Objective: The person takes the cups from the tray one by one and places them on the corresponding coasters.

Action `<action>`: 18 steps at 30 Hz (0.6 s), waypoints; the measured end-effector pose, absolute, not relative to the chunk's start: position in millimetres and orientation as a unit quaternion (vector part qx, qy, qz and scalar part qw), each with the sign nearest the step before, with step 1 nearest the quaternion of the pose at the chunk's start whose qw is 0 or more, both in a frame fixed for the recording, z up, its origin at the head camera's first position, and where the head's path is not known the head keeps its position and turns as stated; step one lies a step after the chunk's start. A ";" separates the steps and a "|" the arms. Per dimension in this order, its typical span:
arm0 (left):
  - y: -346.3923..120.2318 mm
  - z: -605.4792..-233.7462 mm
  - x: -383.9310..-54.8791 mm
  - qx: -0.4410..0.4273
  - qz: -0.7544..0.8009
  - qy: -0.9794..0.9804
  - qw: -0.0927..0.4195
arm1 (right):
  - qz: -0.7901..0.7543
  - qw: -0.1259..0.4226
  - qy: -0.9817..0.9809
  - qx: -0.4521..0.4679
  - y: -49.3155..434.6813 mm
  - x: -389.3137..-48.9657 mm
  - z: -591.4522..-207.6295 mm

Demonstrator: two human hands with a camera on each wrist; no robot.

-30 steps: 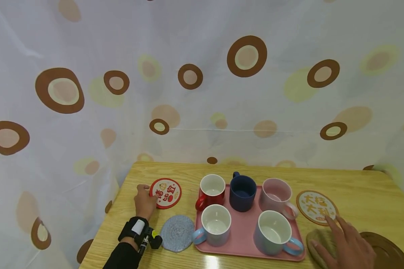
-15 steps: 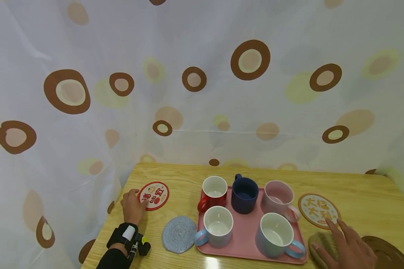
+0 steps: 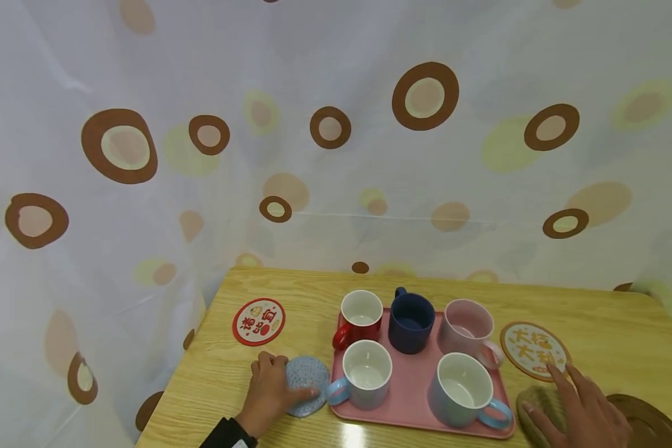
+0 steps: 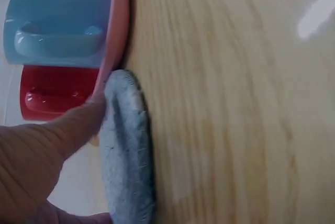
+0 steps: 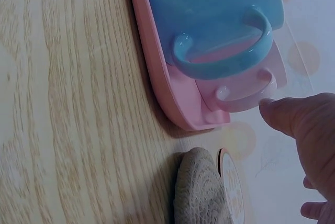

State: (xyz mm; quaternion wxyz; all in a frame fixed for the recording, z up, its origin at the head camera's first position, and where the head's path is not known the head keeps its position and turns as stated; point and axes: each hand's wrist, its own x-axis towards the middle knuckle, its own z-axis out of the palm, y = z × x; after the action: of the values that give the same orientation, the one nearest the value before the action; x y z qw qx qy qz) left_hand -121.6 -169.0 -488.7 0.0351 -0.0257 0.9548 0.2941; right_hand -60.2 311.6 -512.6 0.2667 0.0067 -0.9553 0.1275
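Note:
My left hand point(image 3: 269, 389) is at a round blue-grey woven coaster point(image 3: 307, 371) left of the tray. Its thumb extends over the coaster, and the fingers reach the left edge; in the left wrist view the thumb meets the coaster's flat side. Just above it on the table lies a red-rimmed round coaster point(image 3: 247, 336) with printed characters. My right hand point(image 3: 588, 414) holds nothing, its fingers stretched over an olive woven coaster point(image 3: 536, 407). Its fingertips overlap the lower edge of a gold-rimmed printed coaster point(image 3: 523, 342). A brown round piece point(image 3: 652, 423) lies partly hidden under that hand.
Between the hands stands a pink tray point(image 3: 407, 407) with several mugs: a red one point(image 3: 369, 336), a dark blue one point(image 3: 409, 339), a pink one point(image 3: 453, 342), and two grey-blue ones with light blue handles. A patterned curtain point(image 3: 369, 155) rises behind the wooden table point(image 3: 313, 286).
The left hand slid the red-rimmed coaster leftward, let it go, and moved down and right to the blue-grey coaster. The right hand has stayed almost in place.

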 end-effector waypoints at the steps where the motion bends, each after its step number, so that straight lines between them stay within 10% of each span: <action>1: -167.4 -490.2 -121.1 -0.025 0.290 0.956 0.033 | 0.127 0.265 -0.956 0.011 312.1 -61.1 -512.6; 7: -167.2 -496.1 -124.8 -0.051 0.353 0.933 0.051 | 0.127 0.283 -0.950 0.023 310.3 -62.8 -514.5; 18: -225.9 -492.8 -121.0 -0.147 0.356 0.922 0.046 | 0.125 0.136 -0.982 -0.035 321.0 -60.4 -508.8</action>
State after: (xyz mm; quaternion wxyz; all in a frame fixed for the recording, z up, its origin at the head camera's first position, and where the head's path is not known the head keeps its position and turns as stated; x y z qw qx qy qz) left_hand -121.0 -225.9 -492.8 0.0456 -0.1466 0.9216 0.3565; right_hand -60.4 321.0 -508.8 0.1356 -0.0352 -0.9822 0.1253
